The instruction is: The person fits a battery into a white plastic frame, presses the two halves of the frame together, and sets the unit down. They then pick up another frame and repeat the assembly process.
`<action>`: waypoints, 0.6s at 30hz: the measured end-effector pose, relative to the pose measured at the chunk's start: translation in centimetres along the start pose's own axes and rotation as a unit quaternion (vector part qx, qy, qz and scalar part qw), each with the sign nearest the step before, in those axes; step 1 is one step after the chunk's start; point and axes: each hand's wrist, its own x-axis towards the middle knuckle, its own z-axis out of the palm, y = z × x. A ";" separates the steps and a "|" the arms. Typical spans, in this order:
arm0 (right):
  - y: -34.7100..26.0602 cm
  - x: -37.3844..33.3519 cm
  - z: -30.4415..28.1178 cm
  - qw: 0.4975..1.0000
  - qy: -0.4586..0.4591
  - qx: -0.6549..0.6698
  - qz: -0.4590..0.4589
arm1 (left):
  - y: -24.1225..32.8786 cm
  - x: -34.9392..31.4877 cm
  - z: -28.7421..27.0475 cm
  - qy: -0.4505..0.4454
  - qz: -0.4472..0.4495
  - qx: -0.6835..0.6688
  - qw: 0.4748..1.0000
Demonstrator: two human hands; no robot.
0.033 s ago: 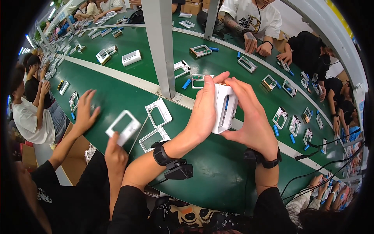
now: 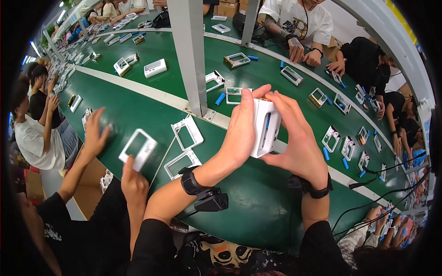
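A white plastic casing [image 2: 258, 146] is held upright above the table between my two hands. Its narrow open side faces me, and something blue shows inside through the slot. My left hand [image 2: 235, 140] presses its palm and thumb along the casing's left side. On the other side, my right hand [image 2: 301, 142] grips it with fingers over the top and thumb at the lower edge. Parts of both hands' fingers are hidden behind the casing. Left of my left forearm, two white open frames [image 2: 197, 132] lie on the green table [image 2: 244, 198].
At my left, a co-worker's hand [image 2: 134, 181] holds a white frame [image 2: 143, 158]; their other hand [image 2: 94, 138] is blurred. A grey metal post [image 2: 189, 60] stands ahead. Casings and blue cylinders [image 2: 220, 99] lie on the conveyor beyond. Black cables [image 2: 382, 184] hang at right.
The co-worker's white frame and the hand holding it have shifted slightly left; their other hand has moved a little left and down. My hands and the casing have not visibly moved.
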 end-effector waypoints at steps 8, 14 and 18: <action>-0.5 -0.4 -0.7 1.000 -0.002 0.007 0.008 | 0.4 -0.5 0.7 -0.004 -0.018 -0.001 1.000; -0.5 -1.1 -1.7 1.000 -0.019 0.002 -0.008 | 0.7 -1.3 1.5 -0.026 0.000 0.047 0.999; -0.9 -1.5 -1.7 1.000 -0.010 0.004 -0.015 | 0.3 -1.6 1.8 -0.020 0.039 0.028 0.999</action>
